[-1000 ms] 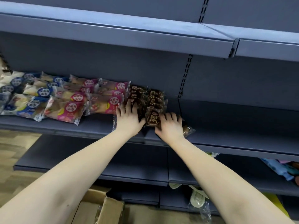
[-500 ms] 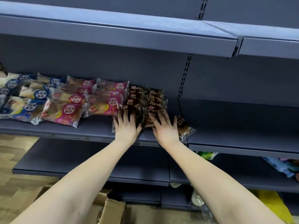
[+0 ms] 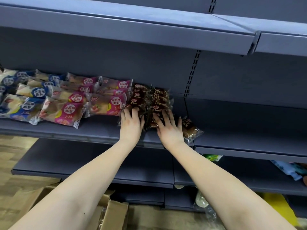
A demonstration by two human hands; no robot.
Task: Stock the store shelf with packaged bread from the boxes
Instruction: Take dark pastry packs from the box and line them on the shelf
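Now: brown bread rows pressed into line on the middle shelf

- Shelf (grey-blue steel, middle tier): carries all the stock in view.
- Cardboard box: on the floor below, flaps open.
- Blue packs, far left: "面包" legible, the line above it too blurred to read.
- Pink packs, next along: "草莓味面包".
- Brown packs, two overlapped rows against the pink: "黑全麦"; the red oval brand badge is unreadable.
- Loose brown pack, just right of the rows: "面包" partly legible.

Change: a second ago the right hand had its fingers curled at the front pack. Now it and the left hand lie flat, fingers straight and released, pressing the front brown packs.

Judged: the rows are settled; the loose pack has yet to join them.
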